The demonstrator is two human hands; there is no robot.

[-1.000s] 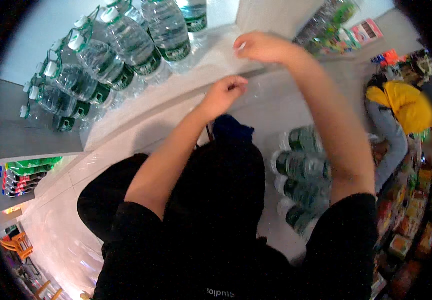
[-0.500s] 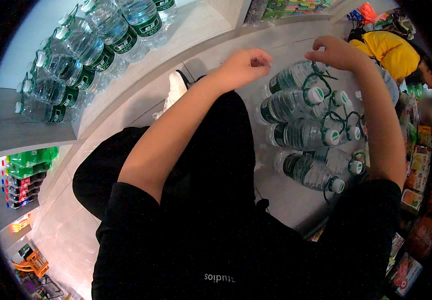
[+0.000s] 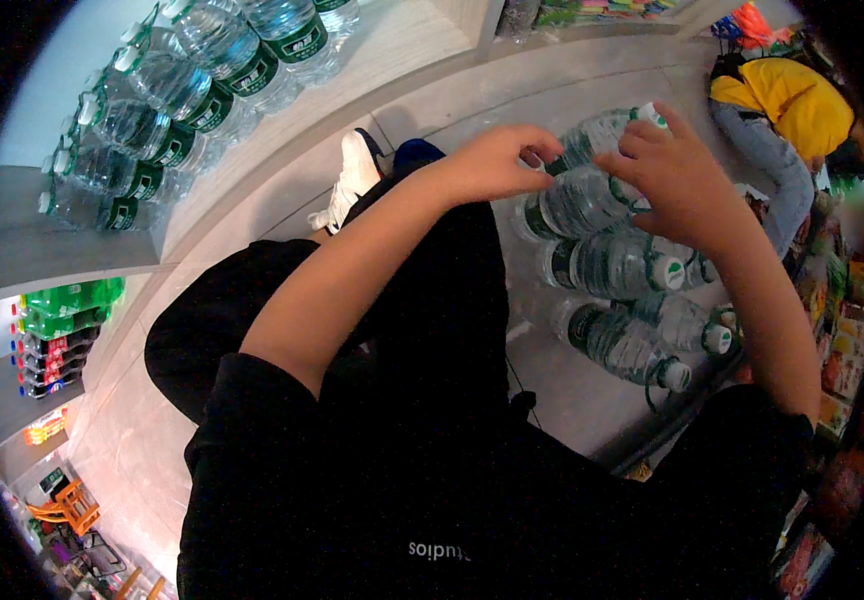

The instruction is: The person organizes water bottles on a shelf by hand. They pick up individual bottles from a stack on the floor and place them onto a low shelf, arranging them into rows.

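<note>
Several large clear water bottles with green bands and white caps lie on the floor to my right, their caps pointing rightward. My left hand [image 3: 507, 163] is open at the base ends of the far bottle [image 3: 590, 137] and the second bottle [image 3: 570, 205], thumb and fingers curved apart. Above the cap ends of these two, my right hand [image 3: 670, 185] is open with spread fingers; it hides the second bottle's cap. I cannot tell whether either hand touches plastic. Nearer to me lie a third bottle [image 3: 602, 266] and a fourth bottle [image 3: 612, 342].
More water bottles [image 3: 197, 100] stand in rows on the pale shelf [image 3: 392, 65] at upper left. Soda bottles [image 3: 57, 335] fill a lower shelf at left. A person in a yellow top [image 3: 792, 105] crouches at far right, beside packaged goods [image 3: 842, 360]. My white shoe [image 3: 352, 180] is by the shelf.
My right hand has come down and nearer over the cap ends, its fingers spreading. My left hand has moved slightly nearer and right, toward the bottles' bases. The dark green cord loops are now mostly hidden.
</note>
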